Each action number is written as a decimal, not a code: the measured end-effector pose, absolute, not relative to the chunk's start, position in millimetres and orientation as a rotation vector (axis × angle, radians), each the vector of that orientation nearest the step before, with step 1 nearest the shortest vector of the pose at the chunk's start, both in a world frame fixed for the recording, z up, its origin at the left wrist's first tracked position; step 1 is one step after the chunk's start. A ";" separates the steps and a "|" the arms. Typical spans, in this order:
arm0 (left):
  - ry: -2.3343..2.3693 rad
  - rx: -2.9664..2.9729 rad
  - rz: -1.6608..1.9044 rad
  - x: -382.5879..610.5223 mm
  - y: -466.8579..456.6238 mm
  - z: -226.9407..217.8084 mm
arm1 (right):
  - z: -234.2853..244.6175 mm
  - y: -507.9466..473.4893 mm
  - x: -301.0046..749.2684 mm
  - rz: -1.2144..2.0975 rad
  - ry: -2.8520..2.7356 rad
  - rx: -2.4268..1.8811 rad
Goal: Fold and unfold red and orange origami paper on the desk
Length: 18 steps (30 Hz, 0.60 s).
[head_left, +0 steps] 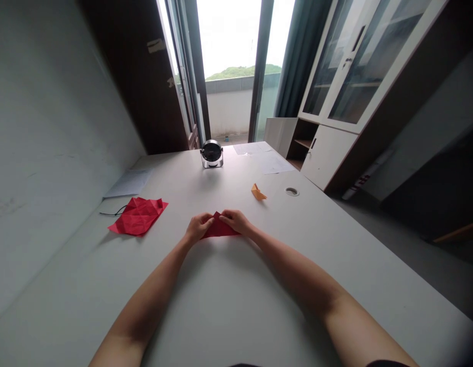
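A folded piece of red paper [220,229] with a pointed top lies at the middle of the white table [228,295]. On its left side my left hand [199,224] grips it, thumb pressed near the peak. My right hand [235,220] holds the other side the same way, so both thumbs almost meet below the tip. The paper's lower edge runs straight between my wrists. My fingers hide its outer ends. To the left rests a creased, unfolded red sheet [139,216].
An orange folded-paper boat [258,192] sits right of my hands, near a round cable hole [292,191]. Behind stands a small round black-and-silver device [212,153]. A black cord [114,213] touches the red sheet. White papers [129,182] lie by the wall.
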<state>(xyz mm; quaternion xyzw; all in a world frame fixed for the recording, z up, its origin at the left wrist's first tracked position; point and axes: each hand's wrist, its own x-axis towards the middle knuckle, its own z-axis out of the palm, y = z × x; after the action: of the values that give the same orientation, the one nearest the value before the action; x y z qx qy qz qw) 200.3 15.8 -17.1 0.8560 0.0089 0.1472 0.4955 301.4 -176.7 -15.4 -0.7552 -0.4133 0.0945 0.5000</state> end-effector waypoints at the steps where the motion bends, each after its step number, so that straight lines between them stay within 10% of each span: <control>1: 0.017 2.060 0.348 200.3 15.2 -16.8 | -15.0 -176.8 300.9 0.231 -1.017 -1.828; 18: 0.042 1.946 0.406 200.7 11.4 -13.6 | -18.5 -175.7 297.8 0.332 -1.130 -1.840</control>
<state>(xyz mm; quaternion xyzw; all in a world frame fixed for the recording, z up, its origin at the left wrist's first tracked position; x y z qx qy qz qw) 200.7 11.4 -13.6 0.8204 0.0176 0.1711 0.5452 297.8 -175.7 -18.5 -0.7475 -0.4591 0.1350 0.4606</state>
